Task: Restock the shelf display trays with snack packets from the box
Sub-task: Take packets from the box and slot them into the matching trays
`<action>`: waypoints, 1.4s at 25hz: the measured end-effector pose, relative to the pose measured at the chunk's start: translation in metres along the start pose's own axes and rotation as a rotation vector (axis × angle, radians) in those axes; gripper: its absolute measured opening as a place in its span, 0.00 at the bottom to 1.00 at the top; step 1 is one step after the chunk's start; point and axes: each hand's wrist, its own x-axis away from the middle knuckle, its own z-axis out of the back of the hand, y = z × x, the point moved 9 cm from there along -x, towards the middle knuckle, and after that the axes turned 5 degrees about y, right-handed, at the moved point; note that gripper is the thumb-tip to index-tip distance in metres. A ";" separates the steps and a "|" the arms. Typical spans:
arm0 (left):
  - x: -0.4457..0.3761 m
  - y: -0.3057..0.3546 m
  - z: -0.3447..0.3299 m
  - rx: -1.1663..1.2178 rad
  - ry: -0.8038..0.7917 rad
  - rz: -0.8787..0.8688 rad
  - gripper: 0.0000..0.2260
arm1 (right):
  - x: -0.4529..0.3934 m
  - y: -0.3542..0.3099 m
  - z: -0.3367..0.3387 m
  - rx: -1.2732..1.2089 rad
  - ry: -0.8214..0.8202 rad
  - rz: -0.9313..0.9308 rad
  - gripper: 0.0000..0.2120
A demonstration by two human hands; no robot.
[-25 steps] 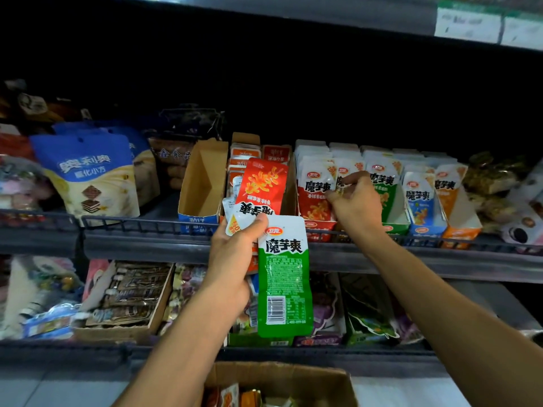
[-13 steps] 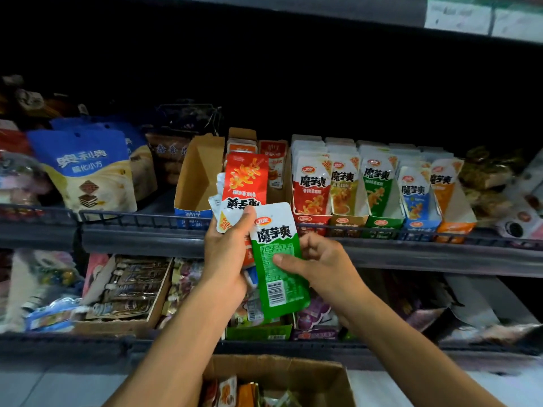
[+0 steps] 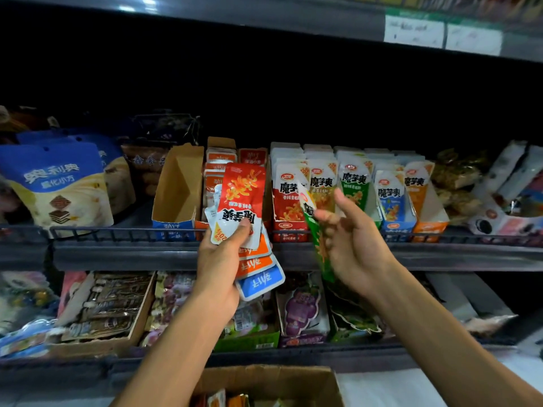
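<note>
**Green packet leaves the stack, heads for its tray**

Head view: the right hand [image 3: 352, 245] now pinches the green packet [image 3: 318, 239] by its edge and lifts it toward the row of trays [image 3: 352, 227] just beyond its fingers. Half a second ago that packet lay at the front of the fan in the left hand [image 3: 219, 268], with the right hand just reaching it. A second ago the right hand was up at the trays. Judging by that, one sorting cycle has closed and another begun: the packet looks bound for the green tray [image 3: 373, 221] behind the right hand.

The left hand grips the remaining fan of packets [image 3: 244, 212], thumb pressed across a glossy red one on top, orange and blue ones splaying out below. The packets are flat, slick foil pouches with rounded corners, catching the light. The trays are folded card, open-topped with low fronts. An empty card tray [image 3: 176, 195] stands just left of the left hand. The box [image 3: 293, 377], plain brown cardboard, sits below both forearms with more packets inside.
</note>
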 end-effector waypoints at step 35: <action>0.005 -0.004 -0.013 -0.125 -0.116 0.019 0.12 | -0.028 -0.096 -0.024 1.471 0.287 1.173 0.18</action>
